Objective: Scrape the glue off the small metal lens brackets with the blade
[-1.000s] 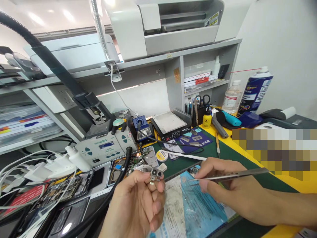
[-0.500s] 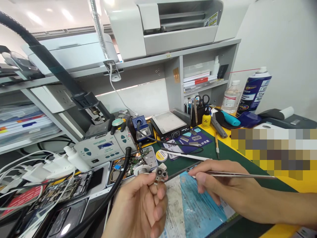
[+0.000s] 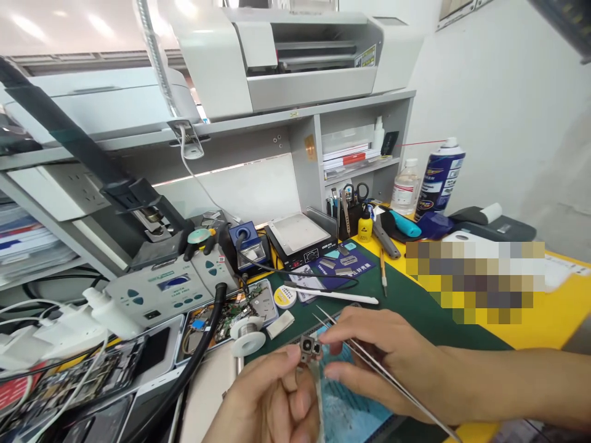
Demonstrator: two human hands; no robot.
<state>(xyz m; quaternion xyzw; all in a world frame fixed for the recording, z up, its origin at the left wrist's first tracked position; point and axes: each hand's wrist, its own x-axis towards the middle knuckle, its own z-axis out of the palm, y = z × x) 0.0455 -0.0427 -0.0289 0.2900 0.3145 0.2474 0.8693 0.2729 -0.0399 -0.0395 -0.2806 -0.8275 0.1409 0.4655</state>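
Tool holder: black, at the back of the table, holding scissors and other upright tools
Parts tray: left of the green mat, filled with circuit boards and small parts; solder spool just in front of it
Bottles: clear bottle and blue spray can side by side near the wall, small yellow bottle beside the tool holder
Left hand: raised from the lower edge of view, palm turned toward the camera, thumb on top
Left fingers: narrowly closed, thumb and forefinger pinching the camera module from below
Camera module: small, two round lenses facing up, held above the blue work mat, between both hands
Right hand: reaching in from the right, wrist low over the green mat, knuckles up
Right fingers: curled around the tweezers, thumb and forefinger tips touching the right side of the camera module
Tweezers: thin metal pair, lying diagonally through the right hand, points sticking up and left past the knuckles, apart from the module
Table: yellow top, showing right of the green mat
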